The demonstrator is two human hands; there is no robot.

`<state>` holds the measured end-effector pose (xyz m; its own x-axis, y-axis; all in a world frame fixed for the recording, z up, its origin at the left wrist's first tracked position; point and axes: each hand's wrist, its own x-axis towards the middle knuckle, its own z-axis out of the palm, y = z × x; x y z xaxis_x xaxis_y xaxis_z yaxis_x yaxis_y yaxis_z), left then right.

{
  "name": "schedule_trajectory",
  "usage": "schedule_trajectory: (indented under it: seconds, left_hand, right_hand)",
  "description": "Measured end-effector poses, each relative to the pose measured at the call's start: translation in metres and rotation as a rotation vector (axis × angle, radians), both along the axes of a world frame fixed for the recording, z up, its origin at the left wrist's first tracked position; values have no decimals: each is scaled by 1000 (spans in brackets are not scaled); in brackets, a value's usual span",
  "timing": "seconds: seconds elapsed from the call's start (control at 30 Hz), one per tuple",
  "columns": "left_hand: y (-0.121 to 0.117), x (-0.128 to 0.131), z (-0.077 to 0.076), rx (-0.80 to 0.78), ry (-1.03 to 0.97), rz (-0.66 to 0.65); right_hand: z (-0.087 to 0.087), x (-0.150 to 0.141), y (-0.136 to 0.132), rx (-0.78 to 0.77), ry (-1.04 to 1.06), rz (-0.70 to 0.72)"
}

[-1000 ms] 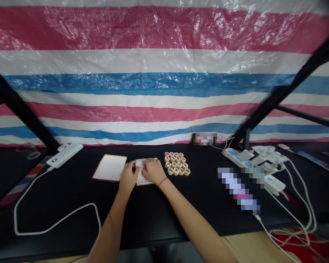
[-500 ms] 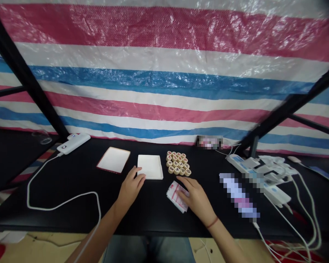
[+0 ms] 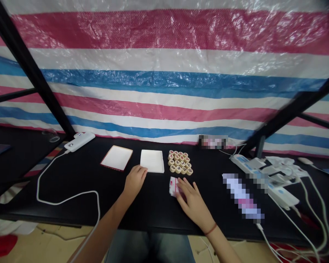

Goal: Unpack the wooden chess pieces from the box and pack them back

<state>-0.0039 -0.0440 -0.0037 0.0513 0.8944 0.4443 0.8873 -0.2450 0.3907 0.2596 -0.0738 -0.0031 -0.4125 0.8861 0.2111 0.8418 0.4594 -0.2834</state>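
Observation:
My left hand has its fingers closed together at the near left corner of a shallow white box. The box lies flat with its inside facing up. My right hand rests with fingers stretched out over a folded white packet with red print, covering much of it. Just beyond that hand, round wooden Chinese chess pieces stand in close rows, red characters at the back and dark ones in front. A box lid with a red edge lies to the left, white inside up.
On the left sits a white device with a cable looping over the black table. To the right are a pixelated slab and a power strip with plugs and cables. A striped sheet hangs behind.
The white box has shifted slightly away from me, and my left fingers have closed at its corner. The packet has moved forward and turned under my right hand, whose fingers now cover more of it.

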Motion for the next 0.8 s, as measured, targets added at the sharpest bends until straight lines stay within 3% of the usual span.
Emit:
schedule_trajectory:
  seconds: [0.33,0.53,0.67,0.8]
  left_hand:
    - [12,4,-2,-27,-13,9]
    - [15,3,-1,-31,-17,0]
    - [22,3,0,-12,-8,-17]
    - [31,2,0,-11,8,-36]
  right_hand:
    - [-11,-10,-6,97,38,18]
    - [-18,-7,4,90,101,-27]
    - [-10,-8,9,142,174,-61]
    - [11,-39,10,239,342,-99]
